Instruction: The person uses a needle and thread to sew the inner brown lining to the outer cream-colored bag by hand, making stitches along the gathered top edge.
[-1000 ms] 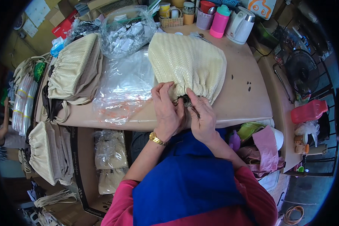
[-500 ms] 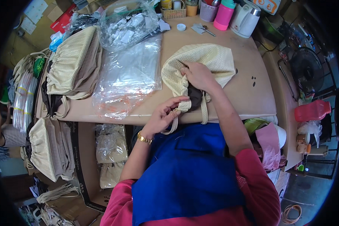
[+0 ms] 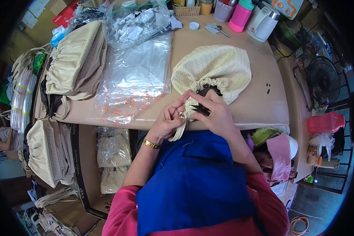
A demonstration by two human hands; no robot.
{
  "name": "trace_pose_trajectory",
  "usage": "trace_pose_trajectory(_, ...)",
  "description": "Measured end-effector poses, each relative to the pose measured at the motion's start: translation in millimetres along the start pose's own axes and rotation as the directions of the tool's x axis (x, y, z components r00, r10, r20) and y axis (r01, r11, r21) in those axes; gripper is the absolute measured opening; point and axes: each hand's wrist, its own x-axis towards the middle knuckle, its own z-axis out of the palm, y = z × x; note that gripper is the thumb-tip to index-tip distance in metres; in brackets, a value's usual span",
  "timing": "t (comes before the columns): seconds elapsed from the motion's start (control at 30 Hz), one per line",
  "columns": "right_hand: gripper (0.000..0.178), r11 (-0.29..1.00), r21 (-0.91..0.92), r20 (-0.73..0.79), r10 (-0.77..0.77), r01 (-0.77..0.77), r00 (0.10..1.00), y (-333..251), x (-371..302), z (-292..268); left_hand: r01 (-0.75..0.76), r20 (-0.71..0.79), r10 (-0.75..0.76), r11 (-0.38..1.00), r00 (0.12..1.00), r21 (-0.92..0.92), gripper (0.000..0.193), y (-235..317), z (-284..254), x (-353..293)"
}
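A cream woven-pattern bag [image 3: 212,65] with a gathered mouth and dark lining lies on the table, its mouth facing me. My left hand [image 3: 171,120] pinches the edge of that mouth beside a cream strap [image 3: 178,133]. Across from it, my right hand [image 3: 216,114] is closed at the same edge, its index finger meeting the left fingertips. A dark, pointed thing [image 3: 201,109] sticks out from under the right fingers; whether it is a pair of thread snips or a piece of lining I cannot tell.
Clear plastic sleeves [image 3: 137,70] lie left of the bag, below a plastic bag of paper scraps [image 3: 139,27]. More cream bags [image 3: 72,59] are stacked at the left edge. A pink bottle [image 3: 240,17] and a white kettle [image 3: 262,21] stand at the back. A fan [image 3: 322,80] is at right.
My right hand has come down from the bag's upper side to its mouth, beside the left hand. The mouth's ruffled rim now shows. The view has shifted slightly.
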Motion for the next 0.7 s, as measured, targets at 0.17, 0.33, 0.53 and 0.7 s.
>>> trace_pose_trajectory(0.17, 0.044, 0.877, 0.455, 0.008, 0.172, -0.157, 0.985, 22, -1, 2, -0.058, -0.093, 0.066, 0.995, 0.993, 0.081, 0.080, -1, 16, -4)
trace_pose_trajectory(0.33, 0.035, 0.877, 0.447, 0.015, 0.188, -0.175, 0.982, 17, -2, -4, -0.018, -0.176, 0.125, 0.859, 0.976, 0.511, 0.068, 4, 26, -2)
trace_pose_trajectory(0.53, 0.026, 0.956, 0.291, -0.178, 0.087, -0.032, 0.980, 10, -7, 14, -0.200, -0.101, 0.286, 0.843, 0.953, 0.499, 0.051, 4, 37, 5)
trace_pose_trajectory(0.7, 0.014, 0.944, 0.315, -0.230, 0.172, -0.094, 0.958, 13, -7, 22, -0.069, -0.199, 0.173, 0.894, 0.965, 0.443, 0.036, -6, 27, -2)
